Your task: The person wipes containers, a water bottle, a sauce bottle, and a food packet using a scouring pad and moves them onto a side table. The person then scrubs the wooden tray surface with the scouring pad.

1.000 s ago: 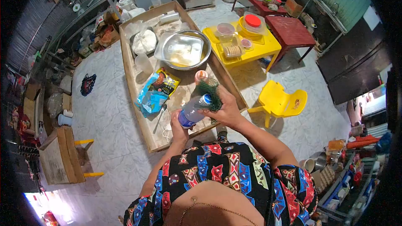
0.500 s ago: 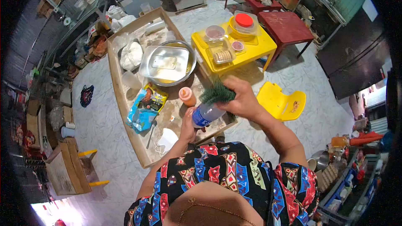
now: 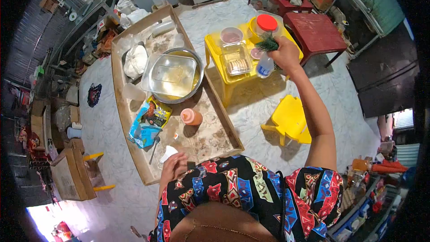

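Note:
My right hand (image 3: pixel 285 54) reaches out over the yellow table (image 3: pixel 237 79), closed round the neck end of a clear plastic bottle (image 3: pixel 264 67) with a blue label. A dark green bristly bundle (image 3: pixel 268 42) sticks out at the bottle's top, by my fingers. Near the front edge of the wooden tray table, my left hand (image 3: pixel 175 166) is empty with its fingers loosely stretched, next to a white piece like a mask or tissue (image 3: pixel 168 153). Farther in stand a squeeze bottle (image 3: pixel 191 117) of orange sauce, a blue food packet (image 3: pixel 145 134) and a spoon (image 3: pixel 153 150).
A metal basin (image 3: pixel 198 74) holds a clear plastic container (image 3: pixel 172 74), beside a white bag (image 3: pixel 135 62). On the yellow table are a biscuit box (image 3: pixel 237 65) and a red-lidded tub (image 3: pixel 267 23). A yellow chair (image 3: pixel 291 116) and a red table (image 3: pixel 313 31) stand to the right.
My right hand has carried the bottle and green bundle away from my body, to the right over the yellow table. My left hand has let go of the bottle and moved down-left.

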The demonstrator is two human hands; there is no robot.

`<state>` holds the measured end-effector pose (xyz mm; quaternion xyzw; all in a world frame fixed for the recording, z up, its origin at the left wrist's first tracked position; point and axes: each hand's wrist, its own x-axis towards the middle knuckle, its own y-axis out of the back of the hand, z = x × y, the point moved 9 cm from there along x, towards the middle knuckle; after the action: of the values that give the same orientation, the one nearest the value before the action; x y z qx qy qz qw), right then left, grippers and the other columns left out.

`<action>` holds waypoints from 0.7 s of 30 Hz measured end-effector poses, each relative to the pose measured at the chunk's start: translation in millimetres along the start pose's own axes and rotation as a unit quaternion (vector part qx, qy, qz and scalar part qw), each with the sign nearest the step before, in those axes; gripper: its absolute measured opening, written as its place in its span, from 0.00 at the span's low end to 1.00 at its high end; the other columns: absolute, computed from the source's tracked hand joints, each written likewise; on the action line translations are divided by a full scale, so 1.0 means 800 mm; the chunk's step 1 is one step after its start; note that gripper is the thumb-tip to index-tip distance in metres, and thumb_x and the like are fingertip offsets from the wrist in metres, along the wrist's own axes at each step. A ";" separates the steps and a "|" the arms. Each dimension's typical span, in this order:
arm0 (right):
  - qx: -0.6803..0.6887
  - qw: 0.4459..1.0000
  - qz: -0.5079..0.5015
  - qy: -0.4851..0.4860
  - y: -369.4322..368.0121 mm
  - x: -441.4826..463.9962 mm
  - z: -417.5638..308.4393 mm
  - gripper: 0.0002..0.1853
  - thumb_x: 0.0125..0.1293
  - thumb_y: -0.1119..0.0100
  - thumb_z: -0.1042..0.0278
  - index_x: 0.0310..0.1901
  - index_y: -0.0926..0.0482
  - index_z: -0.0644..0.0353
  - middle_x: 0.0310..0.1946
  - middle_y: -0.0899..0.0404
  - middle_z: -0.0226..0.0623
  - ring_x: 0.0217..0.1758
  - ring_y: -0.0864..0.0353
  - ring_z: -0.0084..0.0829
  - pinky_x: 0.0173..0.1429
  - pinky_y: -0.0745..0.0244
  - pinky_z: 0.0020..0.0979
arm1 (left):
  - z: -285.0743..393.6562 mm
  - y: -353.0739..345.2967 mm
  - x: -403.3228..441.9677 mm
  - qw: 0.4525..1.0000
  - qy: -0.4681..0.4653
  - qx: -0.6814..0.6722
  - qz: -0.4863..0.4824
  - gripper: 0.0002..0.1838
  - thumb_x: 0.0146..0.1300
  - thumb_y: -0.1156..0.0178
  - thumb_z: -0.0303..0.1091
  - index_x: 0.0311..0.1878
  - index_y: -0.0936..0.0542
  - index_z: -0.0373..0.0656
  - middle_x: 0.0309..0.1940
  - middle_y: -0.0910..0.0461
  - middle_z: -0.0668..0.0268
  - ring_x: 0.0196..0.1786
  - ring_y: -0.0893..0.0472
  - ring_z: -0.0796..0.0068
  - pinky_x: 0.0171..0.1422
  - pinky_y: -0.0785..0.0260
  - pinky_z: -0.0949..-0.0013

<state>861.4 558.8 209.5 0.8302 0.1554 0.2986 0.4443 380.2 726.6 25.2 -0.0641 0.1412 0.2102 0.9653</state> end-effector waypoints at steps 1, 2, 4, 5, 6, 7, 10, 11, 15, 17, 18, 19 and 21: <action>-0.039 0.999 0.023 -0.013 -0.009 0.013 0.021 0.18 0.40 0.37 0.62 0.36 0.21 0.55 0.33 0.23 0.43 0.38 0.23 0.46 0.40 0.30 0.42 | -0.022 0.016 -0.015 0.988 0.076 -0.110 0.082 0.24 0.66 0.55 0.42 0.55 0.34 0.30 0.47 0.25 0.53 0.42 0.21 0.65 0.46 0.26 0.68; -0.035 0.999 0.017 -0.009 -0.026 0.026 0.039 0.18 0.40 0.37 0.62 0.36 0.21 0.55 0.33 0.23 0.43 0.38 0.23 0.46 0.40 0.30 0.42 | -0.047 0.028 -0.039 0.950 0.149 -0.218 0.165 0.23 0.67 0.55 0.42 0.55 0.33 0.30 0.46 0.24 0.53 0.42 0.21 0.66 0.46 0.26 0.69; -0.073 0.995 0.000 -0.072 -0.061 0.045 0.087 0.18 0.40 0.37 0.61 0.37 0.22 0.54 0.34 0.23 0.43 0.39 0.23 0.46 0.41 0.29 0.43 | -0.122 0.067 -0.085 0.915 0.198 -0.269 0.225 0.23 0.67 0.56 0.42 0.54 0.32 0.31 0.45 0.24 0.54 0.42 0.21 0.67 0.45 0.26 0.69; -0.075 0.994 0.012 -0.076 -0.071 0.049 0.101 0.19 0.40 0.37 0.61 0.38 0.22 0.54 0.34 0.22 0.44 0.39 0.23 0.47 0.41 0.29 0.43 | -0.164 0.082 -0.116 0.874 0.242 -0.317 0.276 0.22 0.67 0.57 0.43 0.53 0.31 0.32 0.44 0.23 0.55 0.42 0.21 0.68 0.45 0.26 0.69; -0.071 0.995 0.005 -0.071 -0.088 0.054 0.113 0.19 0.40 0.37 0.61 0.38 0.22 0.54 0.34 0.22 0.44 0.39 0.23 0.47 0.41 0.29 0.43 | -0.180 0.082 -0.143 0.871 0.243 -0.319 0.285 0.22 0.67 0.57 0.43 0.53 0.31 0.32 0.44 0.23 0.55 0.42 0.21 0.68 0.45 0.26 0.69; -0.082 0.991 0.000 -0.103 -0.106 0.060 0.135 0.19 0.40 0.38 0.61 0.38 0.22 0.55 0.34 0.22 0.45 0.39 0.23 0.47 0.41 0.28 0.44 | -0.175 0.102 -0.170 0.922 0.218 -0.073 0.311 0.20 0.67 0.57 0.41 0.50 0.29 0.33 0.42 0.23 0.56 0.41 0.21 0.69 0.44 0.27 0.71; -0.093 0.986 -0.011 -0.139 -0.172 0.069 0.197 0.18 0.41 0.39 0.61 0.38 0.23 0.57 0.35 0.22 0.47 0.40 0.22 0.48 0.40 0.28 0.45 | -0.172 0.111 -0.188 0.909 0.194 0.174 0.325 0.18 0.67 0.57 0.40 0.48 0.27 0.35 0.40 0.22 0.58 0.40 0.21 0.71 0.43 0.27 0.72; -0.092 0.986 0.005 -0.139 -0.186 0.071 0.210 0.18 0.42 0.39 0.61 0.37 0.23 0.57 0.36 0.22 0.48 0.40 0.22 0.48 0.41 0.28 0.46 | -0.178 0.108 -0.190 0.908 0.200 0.170 0.327 0.18 0.67 0.57 0.39 0.47 0.27 0.35 0.40 0.22 0.58 0.40 0.21 0.70 0.43 0.27 0.72; -0.085 0.981 -0.011 -0.172 -0.234 0.080 0.243 0.17 0.44 0.40 0.61 0.37 0.23 0.57 0.36 0.23 0.49 0.41 0.23 0.51 0.43 0.28 0.47 | -0.196 0.106 -0.195 0.904 0.222 0.160 0.328 0.17 0.66 0.57 0.38 0.46 0.27 0.35 0.39 0.22 0.58 0.39 0.21 0.70 0.42 0.28 0.72; -0.074 0.980 -0.026 -0.181 -0.253 0.084 0.256 0.16 0.46 0.40 0.60 0.37 0.24 0.56 0.36 0.24 0.49 0.41 0.24 0.53 0.42 0.28 0.49 | -0.205 0.109 -0.197 0.902 0.233 0.156 0.327 0.16 0.66 0.56 0.38 0.46 0.26 0.35 0.39 0.22 0.58 0.39 0.21 0.70 0.41 0.28 0.73; -0.069 0.981 -0.033 -0.178 -0.263 0.088 0.257 0.16 0.46 0.40 0.60 0.37 0.24 0.56 0.36 0.24 0.49 0.41 0.24 0.53 0.42 0.28 0.49 | -0.210 0.109 -0.198 0.901 0.238 0.154 0.327 0.16 0.66 0.56 0.38 0.46 0.26 0.35 0.39 0.22 0.58 0.39 0.21 0.70 0.41 0.28 0.73; -0.075 0.980 -0.026 -0.183 -0.267 0.091 0.261 0.16 0.46 0.40 0.59 0.37 0.23 0.56 0.36 0.24 0.49 0.40 0.24 0.53 0.42 0.28 0.49 | -0.214 0.112 -0.192 0.902 0.242 0.152 0.323 0.16 0.66 0.56 0.37 0.45 0.26 0.35 0.38 0.22 0.58 0.39 0.21 0.70 0.41 0.28 0.73; -0.088 0.977 -0.029 -0.190 -0.280 0.096 0.272 0.16 0.46 0.39 0.59 0.37 0.23 0.57 0.36 0.24 0.50 0.40 0.23 0.53 0.43 0.28 0.48 | -0.221 0.116 -0.182 0.904 0.250 0.148 0.315 0.15 0.66 0.56 0.37 0.45 0.26 0.35 0.38 0.21 0.59 0.38 0.21 0.70 0.41 0.28 0.73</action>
<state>1060.0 583.4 -41.8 0.8244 0.0650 0.1351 0.5458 170.5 721.4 -105.5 0.0770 0.4202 0.4566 0.7804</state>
